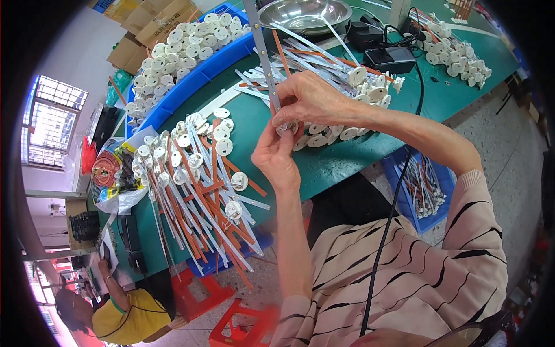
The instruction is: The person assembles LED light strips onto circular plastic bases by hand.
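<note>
An LED strip [263,52], narrow and silvery with small dots along it, stands up from between my hands. My right hand [312,99] is closed, pinching the strip near its lower end. Just below, my left hand [277,161] is closed around a small white round piece [285,128] at the strip's foot; the fingers cover most of it. Under and beyond my right forearm lies a pile of silvery and orange strips [300,53] with white round bases [377,93]. More white and orange strips with such bases [202,191] fan out to the left of my left forearm.
A blue bin [179,87] full of white discs stands at the far left. Behind are a metal bowl [303,18] and a black device [388,60] with cables. Another blue bin [430,222] sits low right. A person in yellow [130,315] and red stools [245,325] are lower left.
</note>
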The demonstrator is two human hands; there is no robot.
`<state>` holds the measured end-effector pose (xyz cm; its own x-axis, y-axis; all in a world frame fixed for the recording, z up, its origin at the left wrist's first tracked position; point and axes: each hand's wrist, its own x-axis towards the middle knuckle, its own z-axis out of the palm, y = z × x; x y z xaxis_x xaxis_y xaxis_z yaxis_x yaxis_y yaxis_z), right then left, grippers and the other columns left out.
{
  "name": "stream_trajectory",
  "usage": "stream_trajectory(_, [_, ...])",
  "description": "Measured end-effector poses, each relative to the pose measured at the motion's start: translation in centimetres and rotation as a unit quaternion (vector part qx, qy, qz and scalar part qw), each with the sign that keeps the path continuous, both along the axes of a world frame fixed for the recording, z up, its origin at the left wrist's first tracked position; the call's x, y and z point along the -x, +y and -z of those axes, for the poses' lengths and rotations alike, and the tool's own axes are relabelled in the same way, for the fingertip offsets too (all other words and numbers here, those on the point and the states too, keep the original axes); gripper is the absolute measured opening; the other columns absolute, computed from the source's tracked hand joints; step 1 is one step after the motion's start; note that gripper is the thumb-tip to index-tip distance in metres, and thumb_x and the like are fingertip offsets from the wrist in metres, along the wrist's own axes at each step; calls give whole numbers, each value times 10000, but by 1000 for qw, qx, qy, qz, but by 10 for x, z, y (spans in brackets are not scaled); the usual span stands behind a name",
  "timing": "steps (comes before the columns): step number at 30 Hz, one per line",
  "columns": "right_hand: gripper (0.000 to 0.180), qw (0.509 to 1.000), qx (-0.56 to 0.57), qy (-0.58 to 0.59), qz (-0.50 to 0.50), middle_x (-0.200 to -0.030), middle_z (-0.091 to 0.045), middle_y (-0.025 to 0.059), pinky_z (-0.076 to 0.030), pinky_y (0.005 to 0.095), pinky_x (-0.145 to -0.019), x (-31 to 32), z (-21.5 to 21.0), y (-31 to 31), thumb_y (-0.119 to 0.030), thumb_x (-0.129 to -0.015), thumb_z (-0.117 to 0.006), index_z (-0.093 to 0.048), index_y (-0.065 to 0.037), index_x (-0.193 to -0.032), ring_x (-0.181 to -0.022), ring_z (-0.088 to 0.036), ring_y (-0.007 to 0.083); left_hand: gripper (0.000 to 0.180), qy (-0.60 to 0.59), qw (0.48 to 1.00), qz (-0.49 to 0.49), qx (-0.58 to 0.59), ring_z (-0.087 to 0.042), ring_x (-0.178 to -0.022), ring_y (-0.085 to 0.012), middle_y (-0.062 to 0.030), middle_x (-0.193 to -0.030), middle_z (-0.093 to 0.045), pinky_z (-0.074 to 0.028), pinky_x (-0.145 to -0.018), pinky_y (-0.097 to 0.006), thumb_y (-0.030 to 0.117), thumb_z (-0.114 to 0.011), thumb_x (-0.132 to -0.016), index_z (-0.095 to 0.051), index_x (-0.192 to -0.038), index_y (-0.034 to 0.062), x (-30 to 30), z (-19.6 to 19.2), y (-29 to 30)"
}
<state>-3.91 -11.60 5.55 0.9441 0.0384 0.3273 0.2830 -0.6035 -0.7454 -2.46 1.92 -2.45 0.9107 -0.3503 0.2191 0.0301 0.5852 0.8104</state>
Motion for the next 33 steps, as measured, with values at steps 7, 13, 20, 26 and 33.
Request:
stream_trajectory(7, [180, 1000, 9, 7, -24, -608, -607, 77, -441, 268, -501, -1, -2, -4, -134, -713, -718, -633, 22, -736, -545, -566, 120, 274, 7, 1000, 9, -4, -609, -912, -187, -121, -1017, -608, -525, -819, -330, 4, -560, -857, -547, -1121, -68, 1, -2, 0])
stream_trajectory(13, [156, 999, 16, 6, -39, -618, -623, 82, -456, 270, -512, -2, -3, -5, -115, -698, -715, -648, 17, -747, -558, -594, 131, 314, 0, 1000, 9, -13, -606, -922, -186, -118, -1052, -596, -530, -808, -328, -10, -553, -856, -511, -1160, -78, 0, 0, 0])
stream_trajectory(20, [182, 998, 13, 12, -64, -618, -609, 120, -438, 319, -527, -5, -10, -1, -118, -623, -699, -647, 22, -728, -564, -593, 211, 422, -17, 1000, -2, -5, -599, -956, -198, -143, -1106, -574, -545, -792, -338, -38, -556, -842, -421, -1239, -84, -1, -1, 1])
stream_trajectory(26, [214, 997, 25, 40, -67, -608, -600, 122, -430, 317, -507, -10, -7, -6, -138, -598, -710, -629, 34, -696, -546, -581, 209, 481, -14, 1000, -9, -4, -610, -905, -218, -201, -1063, -586, -546, -741, -317, -80, -550, -816, -372, -1261, -118, 4, -8, 1])
stream_trajectory(33, [251, 987, 142, 48, -53, -642, -581, 130, -437, 370, -546, -11, -7, -6, -176, -576, -718, -603, 24, -675, -605, -584, 260, 502, 1, 1000, -1, -22, -625, -891, -252, -236, -1026, -598, -557, -743, -342, -102, -563, -788, -362, -1247, -140, 3, -6, 3])
